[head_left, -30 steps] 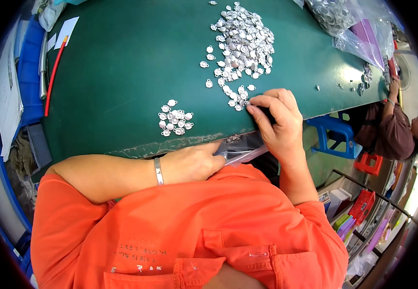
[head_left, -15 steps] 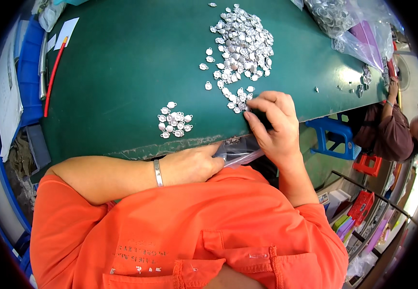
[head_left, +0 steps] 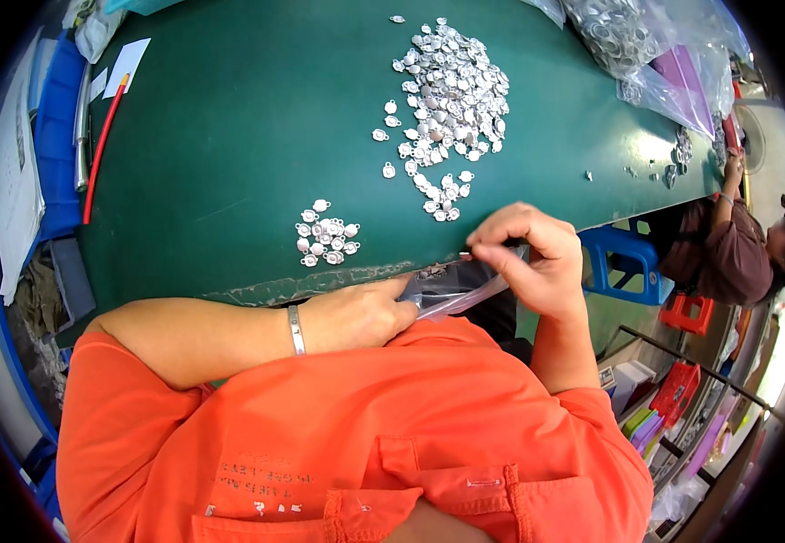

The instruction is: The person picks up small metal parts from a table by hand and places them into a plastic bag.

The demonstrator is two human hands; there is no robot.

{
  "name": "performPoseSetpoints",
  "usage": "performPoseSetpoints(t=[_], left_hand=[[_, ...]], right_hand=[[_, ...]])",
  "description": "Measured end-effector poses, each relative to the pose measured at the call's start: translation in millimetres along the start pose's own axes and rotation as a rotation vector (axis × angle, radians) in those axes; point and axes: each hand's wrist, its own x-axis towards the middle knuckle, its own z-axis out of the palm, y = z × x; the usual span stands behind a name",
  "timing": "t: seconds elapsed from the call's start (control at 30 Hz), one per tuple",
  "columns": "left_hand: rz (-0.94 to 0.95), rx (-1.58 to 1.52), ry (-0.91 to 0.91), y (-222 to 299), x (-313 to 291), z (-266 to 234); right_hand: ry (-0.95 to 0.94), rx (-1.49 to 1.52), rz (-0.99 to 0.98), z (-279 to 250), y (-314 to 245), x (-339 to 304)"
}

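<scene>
left hand [head_left: 356, 312] + right hand [head_left: 533, 262] both pinched on small clear plastic bag [head_left: 451, 290] at near edge of green tabletop [head_left: 229, 136] | clear bags of metal parts [head_left: 637, 45] far right | white paper slip [head_left: 125, 65] far left

Illumination: bright, even and diffuse, from overhead; no single source in frame. Strongest brightness at the far right edge, where the pale floor washes out.

Shadows: soft and short beneath the large heap of small silver metal pieces [head_left: 447, 90] in the upper centre and the smaller cluster of silver metal pieces [head_left: 325, 237] at centre.

Glare: specular glints across both groups; sheen on the clear plastic bags [head_left: 655, 54] at upper right. The dark green matte tabletop [head_left: 248, 136] shows almost none.

Distortion: heavy fisheye; the table edge bows, black vignette fills all four corners.

Focus: centre sharp; rim soft and smeared, notably lower right.
</scene>
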Motion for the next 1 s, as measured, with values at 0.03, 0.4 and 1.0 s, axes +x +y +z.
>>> performPoseSetpoints(t=[0.03, 0.4, 1.0], left_hand=[[-0.001, 0.001, 0.0, 0.0, 0.1, 0.3], [0.045, 0.032, 0.053, -1.0, 0.4, 2.3], [-0.088, -0.009, -0.132, -0.4, 1.1, -0.3]], right_hand=[[0.0, 0.001, -0.001, 0.8, 1.0, 4.9], [0.157, -0.38, -0.035, 5.9, 8.7, 18.5], [0.102, -0.496, -0.051, -2.3, 8.0, 25.8]])
